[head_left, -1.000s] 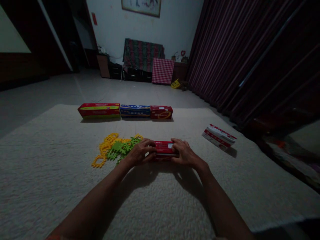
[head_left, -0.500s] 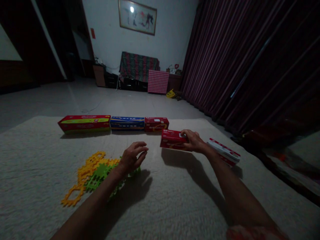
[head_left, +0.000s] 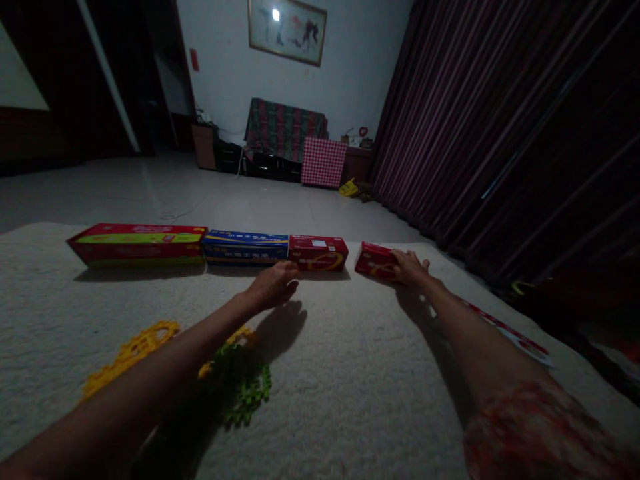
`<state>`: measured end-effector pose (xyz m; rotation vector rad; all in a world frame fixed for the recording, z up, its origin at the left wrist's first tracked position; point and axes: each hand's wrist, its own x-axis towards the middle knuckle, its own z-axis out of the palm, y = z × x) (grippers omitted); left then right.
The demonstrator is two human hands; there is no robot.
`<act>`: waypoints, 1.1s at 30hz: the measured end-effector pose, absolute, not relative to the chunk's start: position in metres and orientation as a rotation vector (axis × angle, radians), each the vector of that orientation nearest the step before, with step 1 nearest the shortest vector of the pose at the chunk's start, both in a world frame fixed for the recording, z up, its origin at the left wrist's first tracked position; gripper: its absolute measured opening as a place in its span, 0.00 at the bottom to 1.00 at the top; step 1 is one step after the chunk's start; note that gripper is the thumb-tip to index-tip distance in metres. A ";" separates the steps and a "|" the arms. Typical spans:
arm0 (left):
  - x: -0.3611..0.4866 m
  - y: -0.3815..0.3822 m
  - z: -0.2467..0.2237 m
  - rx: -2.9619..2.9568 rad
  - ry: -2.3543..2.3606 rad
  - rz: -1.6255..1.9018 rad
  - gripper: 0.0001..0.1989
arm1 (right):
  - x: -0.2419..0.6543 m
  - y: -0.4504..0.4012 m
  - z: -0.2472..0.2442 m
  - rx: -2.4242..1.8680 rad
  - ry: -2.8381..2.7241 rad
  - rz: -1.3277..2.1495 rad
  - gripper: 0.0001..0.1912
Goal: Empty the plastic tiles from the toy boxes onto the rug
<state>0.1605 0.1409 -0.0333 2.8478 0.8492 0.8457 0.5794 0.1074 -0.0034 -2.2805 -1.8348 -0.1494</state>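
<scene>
A row of long cardboard boxes stands across the pale mat: a red and yellow-green box (head_left: 143, 245), a blue box (head_left: 245, 248) and a red box (head_left: 319, 253), end to end. To the right of the row, with a gap between, is a second red box (head_left: 376, 260), slightly turned. My right hand (head_left: 413, 269) grips its right end. My left hand (head_left: 275, 285) is in front of the joint between the blue box and the first red box, fingers loosely bent and apart, holding nothing; whether it touches them I cannot tell.
Yellow interlocking toy pieces (head_left: 133, 353) and green ones (head_left: 247, 387) lie on the mat (head_left: 350, 387), partly behind my left arm. A white and red box (head_left: 507, 331) sits at right, partly hidden by my right arm. Dark curtains (head_left: 450, 120) hang beyond.
My right hand has carried the second red box forward and right, near the line of the row. My left hand has reached forward toward the row. The view has shifted closer.
</scene>
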 end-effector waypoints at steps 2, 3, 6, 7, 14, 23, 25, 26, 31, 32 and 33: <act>0.168 0.164 -0.024 2.812 0.969 0.866 0.13 | 0.578 0.109 -0.009 -2.243 -1.854 -0.217 0.34; 0.172 0.173 -0.020 2.777 1.054 0.875 0.14 | 0.574 0.111 -0.010 -2.190 -1.872 -0.282 0.34; 0.185 0.188 -0.011 2.664 1.280 0.824 0.16 | 0.549 0.121 -0.012 -1.906 -1.958 -0.398 0.36; 0.189 0.190 -0.010 2.626 1.356 0.811 0.18 | 0.537 0.127 -0.014 -1.787 -1.997 -0.364 0.37; 0.210 0.190 -0.015 2.416 1.657 0.816 0.19 | 0.464 0.176 -0.046 -1.747 -1.888 -0.038 0.41; 0.219 0.183 -0.018 2.346 1.691 0.722 0.17 | 0.448 0.176 -0.055 -1.825 -1.689 0.074 0.42; 0.219 0.177 -0.018 2.332 1.689 0.751 0.16 | 0.443 0.164 -0.052 -1.861 -1.634 0.068 0.39; 0.218 0.173 -0.018 2.339 1.681 0.772 0.15 | 0.441 0.155 -0.051 -1.876 -1.607 0.052 0.38; 0.191 0.125 -0.025 2.492 1.471 0.856 0.13 | 0.437 0.073 -0.061 -1.817 -1.586 -0.085 0.31; 0.184 0.111 -0.027 2.519 1.419 0.866 0.12 | 0.437 0.053 -0.063 -1.790 -1.599 -0.103 0.30; 0.178 0.097 -0.030 2.535 1.378 0.877 0.12 | 0.436 0.034 -0.065 -1.767 -1.605 -0.123 0.29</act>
